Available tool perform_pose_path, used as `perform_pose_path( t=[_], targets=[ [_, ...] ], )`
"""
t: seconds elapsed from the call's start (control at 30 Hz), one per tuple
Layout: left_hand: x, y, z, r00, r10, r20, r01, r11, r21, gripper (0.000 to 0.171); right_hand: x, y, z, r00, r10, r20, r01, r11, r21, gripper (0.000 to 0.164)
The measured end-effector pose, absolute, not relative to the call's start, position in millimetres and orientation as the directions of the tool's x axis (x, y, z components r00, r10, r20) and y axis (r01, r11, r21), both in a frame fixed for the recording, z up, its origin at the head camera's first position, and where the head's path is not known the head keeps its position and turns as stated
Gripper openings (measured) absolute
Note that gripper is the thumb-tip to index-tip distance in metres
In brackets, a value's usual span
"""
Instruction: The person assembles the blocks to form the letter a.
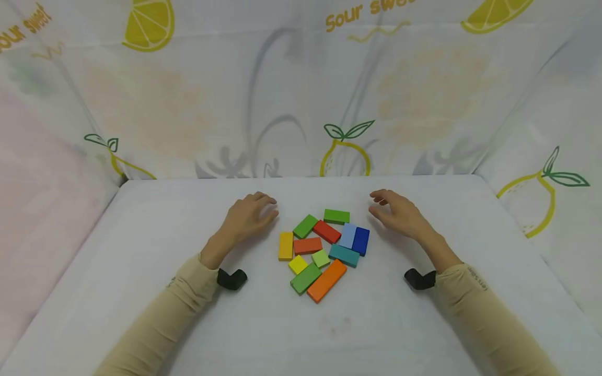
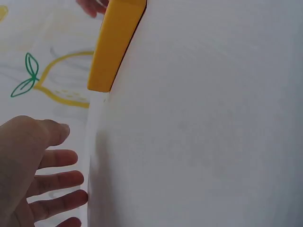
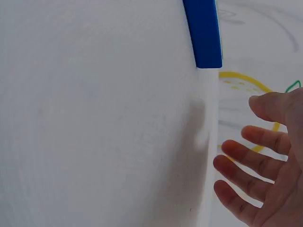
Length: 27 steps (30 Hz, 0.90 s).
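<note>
The head view looks forward and down on the desk (image 1: pixel 263 334). The wrist views are much closer and tipped sideways. Head and left wrist share the long yellow block (image 1: pixel 285 246); head and right wrist, the dark blue block (image 1: pixel 361 241).

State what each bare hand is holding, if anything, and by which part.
Nothing is held: the bare left hand and bare right hand are open, both apart from the multicoloured rectangular blocks on the white table.
</note>
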<state>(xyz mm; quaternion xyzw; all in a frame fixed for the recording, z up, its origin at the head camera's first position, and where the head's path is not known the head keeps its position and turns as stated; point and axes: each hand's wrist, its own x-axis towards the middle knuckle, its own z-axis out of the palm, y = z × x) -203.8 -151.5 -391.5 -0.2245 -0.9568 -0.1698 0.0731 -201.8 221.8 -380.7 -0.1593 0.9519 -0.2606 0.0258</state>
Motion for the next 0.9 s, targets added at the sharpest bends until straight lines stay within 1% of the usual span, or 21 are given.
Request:
perform_pose_path(
  t=[0.13, 0.27, 0.47, 0.63, 0.9],
  targets=[
    [-203.5, -140.6, -392.1, -0.895, 0.414, 0.167, 0.446, 0.819, 0.360, 0.034, -200.2, 217.1, -382.8, -0.942, -0.334, 0.029, -0.285, 0.750, -0.597, 0.040],
    [-202.6, -130.2, -391.6, -0.896, 0.429, 0.114, 0.438, 0.814, 0.382, 0.037, -199.5, 210.1, -385.4, -0.932, -0.360, 0.026, -0.291, 0.707, -0.645, 0.037],
    [-200.4, -117.6, -390.5, -0.889, 0.453, 0.068, 0.440, 0.803, 0.401, 0.038, -197.8, 201.7, -388.8, -0.923, -0.383, 0.034, -0.304, 0.674, -0.673, 0.033],
    [-198.9, -111.8, -392.4, -0.882, 0.466, 0.065, 0.450, 0.793, 0.411, 0.037, -197.1, 195.9, -390.9, -0.917, -0.397, 0.033, -0.306, 0.650, -0.695, 0.032],
    [-195.0, -103.6, -391.9, -0.872, 0.486, 0.062, 0.471, 0.795, 0.382, 0.041, -197.9, 186.9, -392.8, -0.914, -0.405, 0.033, -0.308, 0.637, -0.707, 0.031]
  ],
)
